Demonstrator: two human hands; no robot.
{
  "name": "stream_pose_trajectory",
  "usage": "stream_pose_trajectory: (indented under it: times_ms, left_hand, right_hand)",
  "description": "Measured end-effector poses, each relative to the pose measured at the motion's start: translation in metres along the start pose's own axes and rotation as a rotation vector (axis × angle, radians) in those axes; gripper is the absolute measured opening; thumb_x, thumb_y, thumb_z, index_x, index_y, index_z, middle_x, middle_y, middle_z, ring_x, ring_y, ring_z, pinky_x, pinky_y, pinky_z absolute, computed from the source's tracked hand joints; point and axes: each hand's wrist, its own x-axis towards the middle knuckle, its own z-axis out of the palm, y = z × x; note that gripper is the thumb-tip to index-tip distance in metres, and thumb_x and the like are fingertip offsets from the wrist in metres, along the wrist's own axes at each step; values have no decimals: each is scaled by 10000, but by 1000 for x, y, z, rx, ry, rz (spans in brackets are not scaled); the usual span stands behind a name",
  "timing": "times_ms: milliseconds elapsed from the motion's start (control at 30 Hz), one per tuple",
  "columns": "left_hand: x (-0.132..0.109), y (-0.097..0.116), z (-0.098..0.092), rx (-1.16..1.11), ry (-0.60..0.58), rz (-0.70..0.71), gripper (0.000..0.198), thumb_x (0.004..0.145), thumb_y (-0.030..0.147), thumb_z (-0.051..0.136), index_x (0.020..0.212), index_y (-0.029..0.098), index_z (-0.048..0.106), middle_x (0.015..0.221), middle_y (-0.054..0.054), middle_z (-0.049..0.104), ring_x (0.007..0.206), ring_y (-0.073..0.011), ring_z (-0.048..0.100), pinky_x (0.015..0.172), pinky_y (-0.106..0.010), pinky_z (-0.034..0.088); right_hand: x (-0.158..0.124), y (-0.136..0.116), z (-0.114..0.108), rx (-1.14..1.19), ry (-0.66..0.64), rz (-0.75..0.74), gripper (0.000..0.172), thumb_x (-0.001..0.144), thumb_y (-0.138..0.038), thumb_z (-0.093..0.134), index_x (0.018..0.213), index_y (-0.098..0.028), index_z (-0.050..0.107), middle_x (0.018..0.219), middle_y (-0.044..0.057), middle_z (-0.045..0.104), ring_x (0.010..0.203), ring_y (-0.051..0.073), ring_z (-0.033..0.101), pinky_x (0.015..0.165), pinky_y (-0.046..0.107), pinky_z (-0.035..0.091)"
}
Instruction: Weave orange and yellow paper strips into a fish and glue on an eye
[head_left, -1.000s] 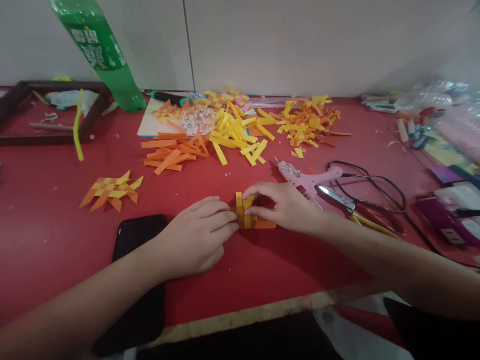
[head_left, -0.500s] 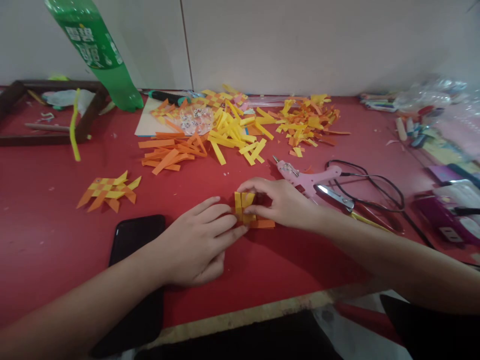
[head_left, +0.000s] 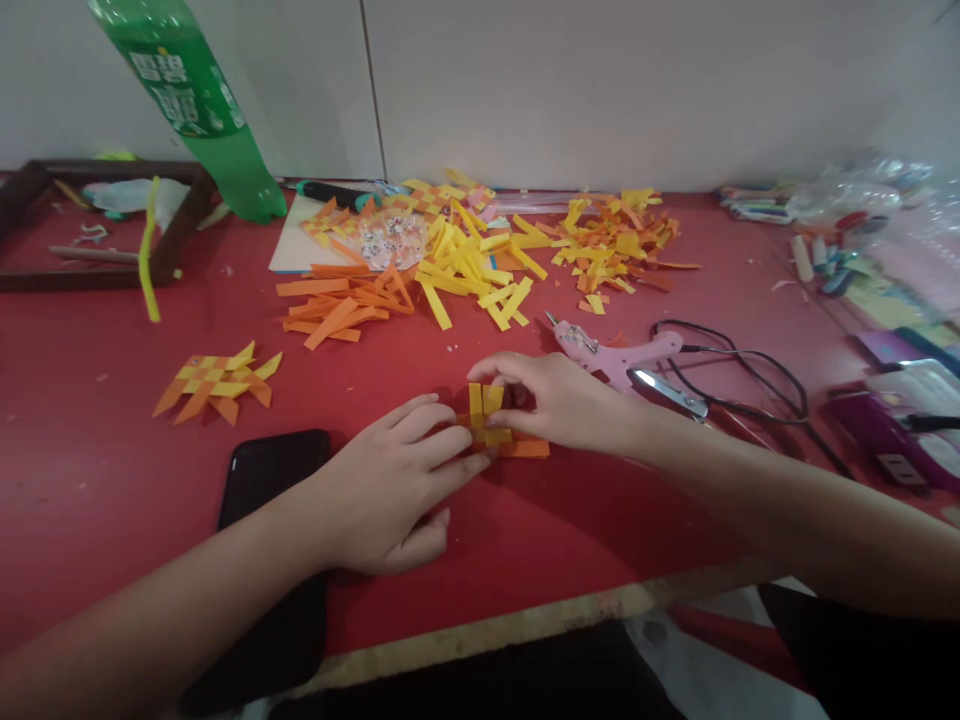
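Holding the weave with a part-closed right hand, thumb on its yellow strips and forefinger at their far ends, and touching its left and near edges with fingertips of a loosely spread left hand. Set on the table between both hands, with fish and phone to the left, glue gun and scissors to the right.

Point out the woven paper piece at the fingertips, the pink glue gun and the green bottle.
Woven paper piece (head_left: 475, 402): head view, left yellow strip.
Pink glue gun (head_left: 621, 363): head view, body.
Green bottle (head_left: 187, 103): head view, label.
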Motion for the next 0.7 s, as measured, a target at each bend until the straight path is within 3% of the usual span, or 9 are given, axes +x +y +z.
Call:
stream_pose_trajectory:
  times_ms: [233,433,700]
  left_hand:
    - [-1,0,1,-4,-27,-25,545,847,281,504,1360,114,583,1155,-127,622,1131,-321,493,1121,-517,338]
    - [-4,2,2,31,10,-57,592,879,503,505,1351,158,599,1352,-148,544,1201,-366,458,1152,-598,246]
    - [-4,8,3,-10,40,-53,585,907,495,495,1342,115,589,1361,-59,623,1200,-328,443,1202,-506,138]
  right_hand:
    - [2,0,0,-2,-5,4,385,798,-179,687,1171,-178,591,1008,23,728,816,136,676,741,242,483]
    - [1,0,2,-21,14,25,375,805,-167,674,1168,-190,584,927,14,716,796,146,670,719,251,484]
    - [1,1,6,-48,58,34,404,806,-165,675,1196,-174,574,935,38,677,791,155,639,721,283,495]
